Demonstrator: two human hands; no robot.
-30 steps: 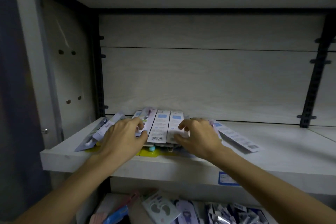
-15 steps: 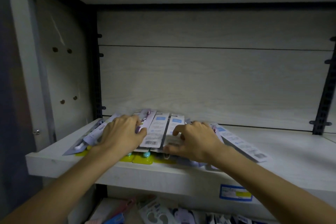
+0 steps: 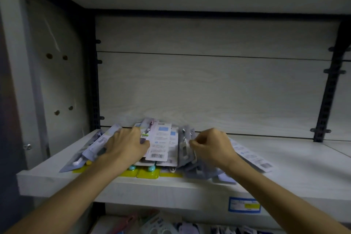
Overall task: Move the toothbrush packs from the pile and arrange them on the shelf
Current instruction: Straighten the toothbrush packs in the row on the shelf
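Observation:
A pile of flat toothbrush packs (image 3: 160,143) lies at the left middle of the white shelf (image 3: 284,173), white backs with barcodes up and yellow-green card edges at the front. My left hand (image 3: 126,147) rests on the left part of the pile, its thumb against a white pack. My right hand (image 3: 212,147) pinches the edge of a grey-backed pack (image 3: 185,150) and tilts it up on edge. Another pack (image 3: 252,157) lies flat under my right wrist, pointing right.
The shelf's back panel (image 3: 209,91) and left side wall (image 3: 57,81) enclose the bay; a black upright (image 3: 328,91) stands at the right. A blue price label (image 3: 244,205) sits on the shelf's front edge. More packaged goods (image 3: 161,226) lie on the shelf below.
My right hand has curled its fingers and lifted a grey pack up on its edge. My left hand stays pressed on the pile. The camera has shifted slightly.

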